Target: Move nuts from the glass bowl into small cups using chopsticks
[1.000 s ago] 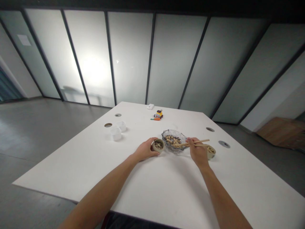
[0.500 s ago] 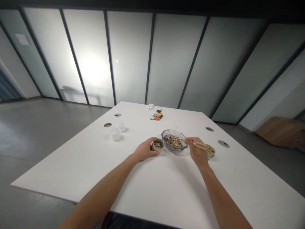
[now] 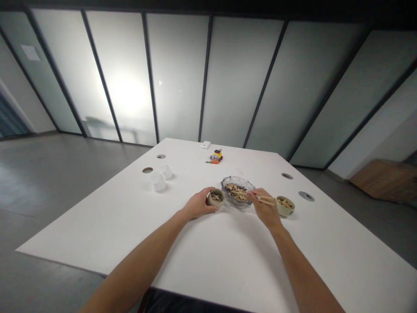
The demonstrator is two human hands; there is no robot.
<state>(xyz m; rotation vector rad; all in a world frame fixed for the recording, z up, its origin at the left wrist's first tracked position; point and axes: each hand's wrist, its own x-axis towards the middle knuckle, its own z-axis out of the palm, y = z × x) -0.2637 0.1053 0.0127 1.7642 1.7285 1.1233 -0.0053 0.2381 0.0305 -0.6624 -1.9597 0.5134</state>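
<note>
A clear glass bowl (image 3: 228, 182) of mixed nuts and seeds sits mid-table. My left hand (image 3: 197, 204) curls around a small beige cup (image 3: 216, 198) of dark seeds just left of the bowl. Wooden chopsticks (image 3: 260, 199) are gripped in my right hand (image 3: 264, 208), their tips reaching left into the glass bowl. A second beige cup (image 3: 285, 205) holding pale nuts stands right of that hand, apart from it.
The white table (image 3: 208, 256) has round cable holes (image 3: 306, 196) on both sides. Two small white containers (image 3: 159, 179) stand at the left. A yellow toy (image 3: 216, 155) and a white box (image 3: 205, 145) lie near the far edge. Frosted glass panels stand behind.
My right hand has shifted left with the chopsticks, uncovering the right cup, and the tips have swung down into the glass bowl. My left hand has stayed on its cup.
</note>
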